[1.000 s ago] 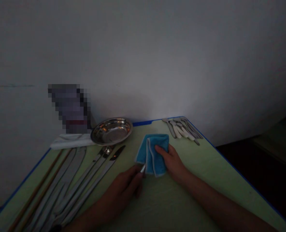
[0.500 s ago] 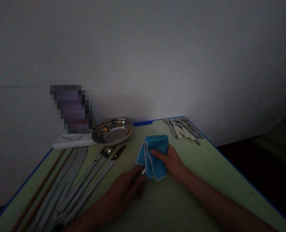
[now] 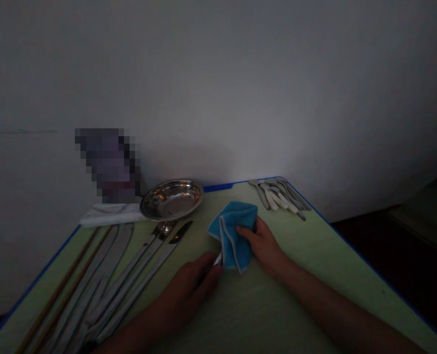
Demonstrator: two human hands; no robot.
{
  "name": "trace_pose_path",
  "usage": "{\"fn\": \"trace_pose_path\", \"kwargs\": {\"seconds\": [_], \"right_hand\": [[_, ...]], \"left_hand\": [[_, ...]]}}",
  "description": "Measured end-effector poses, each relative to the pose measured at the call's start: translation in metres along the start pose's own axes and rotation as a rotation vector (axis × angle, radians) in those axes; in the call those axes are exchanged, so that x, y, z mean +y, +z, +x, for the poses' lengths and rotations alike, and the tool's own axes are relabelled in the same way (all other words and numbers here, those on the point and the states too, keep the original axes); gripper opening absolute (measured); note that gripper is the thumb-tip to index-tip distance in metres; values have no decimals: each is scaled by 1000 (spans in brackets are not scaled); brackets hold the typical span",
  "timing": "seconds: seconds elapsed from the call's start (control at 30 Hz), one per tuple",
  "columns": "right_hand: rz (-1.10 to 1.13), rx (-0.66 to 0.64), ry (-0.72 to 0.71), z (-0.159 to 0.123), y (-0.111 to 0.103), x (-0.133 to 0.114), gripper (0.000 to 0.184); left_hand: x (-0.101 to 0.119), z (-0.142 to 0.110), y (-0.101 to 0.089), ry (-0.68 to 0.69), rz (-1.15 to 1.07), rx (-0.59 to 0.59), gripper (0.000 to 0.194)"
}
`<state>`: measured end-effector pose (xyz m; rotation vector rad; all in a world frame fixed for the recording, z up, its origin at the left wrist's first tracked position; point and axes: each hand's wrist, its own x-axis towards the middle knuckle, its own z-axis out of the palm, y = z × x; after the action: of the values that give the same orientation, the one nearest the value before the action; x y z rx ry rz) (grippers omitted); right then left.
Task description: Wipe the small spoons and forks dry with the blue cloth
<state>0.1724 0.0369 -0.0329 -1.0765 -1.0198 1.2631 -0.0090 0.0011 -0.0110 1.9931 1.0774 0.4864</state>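
- The left flap of the blue cloth (image 3: 236, 241) has lifted up since half a second ago, and the top now makes a peak; both hands are in almost the same spot.
- The pale wall (image 3: 218, 88) is the biggest thing, behind everything.
- The green bench (image 3: 314, 275) with a blue edge comes next, against the wall.
- On its left side, two brown sticks (image 3: 61, 285) and a knife (image 3: 148, 275) lie slanted, far ends to the right, with more long silver things between them.
- The round silver bowl (image 3: 172, 200) sits at the back, left of the cloth.
- The cloth is folded, in the middle over the bench. It is longer up and down than across, and its pale-edged fold runs down and a bit right.
- The right hand (image 3: 265, 248) has its grip pinched on the cloth's right side, thumb in front.
- The left hand (image 3: 198, 280) has its grip closed around a small shiny piece (image 3: 218, 258).
- That piece is the smallest bit to see. Its long way slants up and right, pointing at the cloth; its far end is hidden there.
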Motion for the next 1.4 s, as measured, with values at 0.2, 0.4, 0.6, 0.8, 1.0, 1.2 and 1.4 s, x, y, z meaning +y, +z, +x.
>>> {"fn": "trace_pose_path", "kwargs": {"seconds": [0.2, 0.4, 0.6, 0.8, 1.0, 1.2, 1.4], "right_hand": [[7, 77, -50, 0, 1, 3, 31], [-16, 96, -46, 3, 0, 7, 30], [-27, 15, -6, 2, -3, 6, 29], [-41, 16, 16, 0, -1, 2, 28], [51, 40, 32, 1, 2, 3, 30], [111, 94, 61, 3, 1, 8, 32], [103, 118, 95, 2, 1, 9, 32]], "left_hand": [[4, 1, -1, 17, -3, -26, 17], [6, 0, -1, 25, 19, -45, 20], [6, -1, -1, 19, 5, -27, 18], [6, 0, -1, 29, 2, -53, 19], [5, -1, 0, 29, 4, -28, 18], [5, -1, 0, 23, -9, -29, 20], [5, -2, 0, 28, -5, -31, 18]]}}
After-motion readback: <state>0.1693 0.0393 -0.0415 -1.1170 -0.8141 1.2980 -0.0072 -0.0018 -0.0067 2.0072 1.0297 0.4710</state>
